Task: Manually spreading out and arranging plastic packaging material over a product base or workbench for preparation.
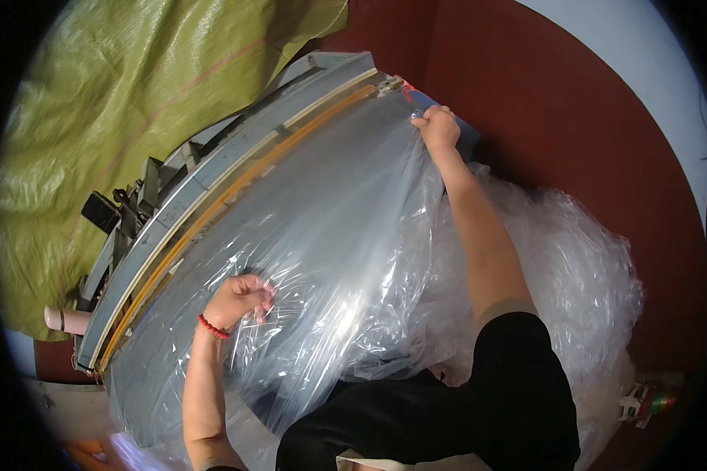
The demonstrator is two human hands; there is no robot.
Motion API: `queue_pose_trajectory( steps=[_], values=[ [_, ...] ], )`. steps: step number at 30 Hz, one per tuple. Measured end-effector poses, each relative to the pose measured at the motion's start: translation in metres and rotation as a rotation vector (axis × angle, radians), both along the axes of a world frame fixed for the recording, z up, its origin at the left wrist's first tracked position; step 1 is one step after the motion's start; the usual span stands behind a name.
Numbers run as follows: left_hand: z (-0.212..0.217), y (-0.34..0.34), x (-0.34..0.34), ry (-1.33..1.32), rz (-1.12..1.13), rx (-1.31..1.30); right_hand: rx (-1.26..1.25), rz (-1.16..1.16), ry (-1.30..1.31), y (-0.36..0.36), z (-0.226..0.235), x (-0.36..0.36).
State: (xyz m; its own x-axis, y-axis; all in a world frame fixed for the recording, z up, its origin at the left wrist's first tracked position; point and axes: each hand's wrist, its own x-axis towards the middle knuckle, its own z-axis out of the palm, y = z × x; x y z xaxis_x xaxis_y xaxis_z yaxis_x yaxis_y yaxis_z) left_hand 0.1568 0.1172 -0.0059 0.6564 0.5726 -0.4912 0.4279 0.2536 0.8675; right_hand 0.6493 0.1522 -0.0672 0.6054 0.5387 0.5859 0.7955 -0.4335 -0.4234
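Note:
A wide sheet of clear plastic film [330, 204] spreads across a long, grey-topped machine bed. My right hand [438, 129] is up at the far end of the bed, its fingers closed on a gathered edge of the film; taut folds fan down from it. At the near left, my left hand [242, 301], below a red bead bracelet [212, 326], has curled fingers pinching the film, which wrinkles around them. More of the film lies over my lap, partly behind my arms.
Along the bed's left side runs a long metal bar [188, 188] with an orange-yellow strip [243, 182]. Beyond it hangs a yellow-green woven tarp [133, 102]. Crumpled clear film [558, 267] piles up to my right, beside a dark red floor [542, 102].

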Motion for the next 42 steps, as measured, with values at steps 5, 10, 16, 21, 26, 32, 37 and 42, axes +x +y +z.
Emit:
queue_pose_trajectory(
  steps=[5, 10, 16, 21, 26, 32, 37, 42],
  values=[
    [0.013, -0.042, -0.047, -0.067, 0.025, -0.147, -0.076, 0.067, -0.015, 0.008, -0.007, -0.005],
    [-0.001, -0.116, -0.179, 0.059, 0.027, -0.283, -0.355, 0.096, -0.283, 0.03, -0.023, -0.002],
    [0.054, -0.154, -0.416, 1.159, 0.197, 0.153, -0.236, 0.112, -0.173, 0.02, -0.023, 0.032],
    [0.145, -0.167, -0.512, 1.311, 0.995, 1.427, -0.298, 0.052, -0.079, 0.032, -0.023, 0.011],
    [0.02, -0.114, -0.409, 0.855, 1.009, 1.632, -0.275, 0.014, -0.09, 0.024, -0.016, 0.009],
    [-0.065, -0.078, -0.458, 1.049, 0.673, 1.086, -0.26, 0.014, -0.132, 0.027, -0.023, 0.023],
    [-0.061, -0.059, -0.436, 1.15, 0.745, 1.211, -0.231, 0.065, -0.121, 0.029, -0.025, 0.027],
    [-0.04, -0.046, -0.325, 0.733, 0.432, 1.353, -0.12, 0.125, -0.085, 0.028, -0.036, 0.044]
  ],
)
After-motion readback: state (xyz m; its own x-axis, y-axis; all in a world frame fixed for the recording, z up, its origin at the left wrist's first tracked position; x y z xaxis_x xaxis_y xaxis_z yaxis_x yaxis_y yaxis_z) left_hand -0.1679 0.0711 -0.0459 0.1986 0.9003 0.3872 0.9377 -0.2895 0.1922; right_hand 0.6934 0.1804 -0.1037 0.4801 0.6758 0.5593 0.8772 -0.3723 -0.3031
